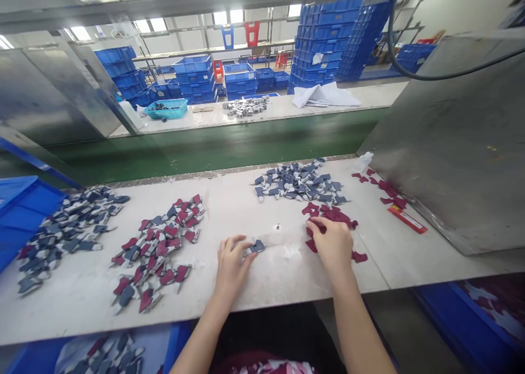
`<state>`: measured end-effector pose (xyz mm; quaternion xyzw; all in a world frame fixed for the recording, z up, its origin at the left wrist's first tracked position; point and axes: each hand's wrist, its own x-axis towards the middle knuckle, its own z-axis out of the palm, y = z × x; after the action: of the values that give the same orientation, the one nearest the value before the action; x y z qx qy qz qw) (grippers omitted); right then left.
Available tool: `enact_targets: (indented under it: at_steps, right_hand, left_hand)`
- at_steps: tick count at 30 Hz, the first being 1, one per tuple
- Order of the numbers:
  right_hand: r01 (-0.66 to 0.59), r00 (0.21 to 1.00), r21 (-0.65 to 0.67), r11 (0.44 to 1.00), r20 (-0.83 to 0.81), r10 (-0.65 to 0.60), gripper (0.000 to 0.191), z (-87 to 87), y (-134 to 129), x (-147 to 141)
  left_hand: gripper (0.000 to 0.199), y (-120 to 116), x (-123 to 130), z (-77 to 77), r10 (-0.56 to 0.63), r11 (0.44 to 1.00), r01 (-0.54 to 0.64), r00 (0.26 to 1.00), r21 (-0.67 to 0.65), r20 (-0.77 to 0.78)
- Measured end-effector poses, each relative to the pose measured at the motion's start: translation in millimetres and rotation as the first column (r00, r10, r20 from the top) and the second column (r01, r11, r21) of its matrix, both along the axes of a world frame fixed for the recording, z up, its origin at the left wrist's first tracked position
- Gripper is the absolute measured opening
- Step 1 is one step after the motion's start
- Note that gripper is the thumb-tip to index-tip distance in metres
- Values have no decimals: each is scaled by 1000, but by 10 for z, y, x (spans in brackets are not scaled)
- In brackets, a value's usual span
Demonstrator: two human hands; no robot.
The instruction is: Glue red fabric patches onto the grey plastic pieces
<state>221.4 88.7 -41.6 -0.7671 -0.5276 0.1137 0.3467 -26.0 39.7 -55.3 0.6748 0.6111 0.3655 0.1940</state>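
Note:
My left hand (234, 262) is closed by its fingertips on a small dark blue and light grey plastic part (257, 246), low over the white worktable (283, 275). My right hand (333, 245) reaches into a pile of flat maroon pieces (334, 214), with thumb and forefinger pinched on a maroon piece, partly hidden by the fingers. Behind that pile lies a heap of blue and grey parts (295, 180). Left of my left hand are spread parts with maroon and grey faces (164, 245).
More blue-grey parts (82, 215) lie at far left beside a blue crate (24, 210). A red and white tool-like strip (407, 220) rests near the metal panel (459, 155) on the right. A green conveyor belt (246, 139) runs behind the table. Blue bins (471, 319) sit below the front edge.

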Motion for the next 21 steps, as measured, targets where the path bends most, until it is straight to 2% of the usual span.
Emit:
enact_targets:
  at_steps: [2, 5, 8, 10, 13, 16, 21]
  right_hand:
    - [-22, 973, 33, 999, -227, 29, 31, 36, -157, -29]
    - [-168, 808, 70, 983, -562, 178, 33, 141, -478, -148]
    - [-319, 664, 139, 937, -673, 326, 30, 260, -776, -343]
    - [-343, 609, 157, 926, -714, 347, 31, 304, -900, -479]
    - [-232, 594, 121, 965, -768, 240, 34, 315, -978, -643]
    - [-117, 608, 66, 991, -784, 124, 40, 324, -996, -738]
    - [-139, 633, 37, 990, -766, 117, 36, 409, -1010, -790]
  left_hand:
    - [13, -41, -2, 38, -4, 999, 9, 992, -37, 122]
    - [17, -165, 41, 117, 29, 988, 25, 938, -151, 346]
    - [20, -304, 146, 210, 87, 974, 46, 832, -223, 548]
    - [21, -380, 216, 269, 108, 972, 50, 772, -229, 626]
    - [21, -463, 276, 338, 101, 979, 47, 737, -200, 668]
    - [22, -510, 281, 384, 74, 986, 45, 742, -159, 667]
    - [25, -532, 260, 419, 23, 994, 51, 766, -96, 643]
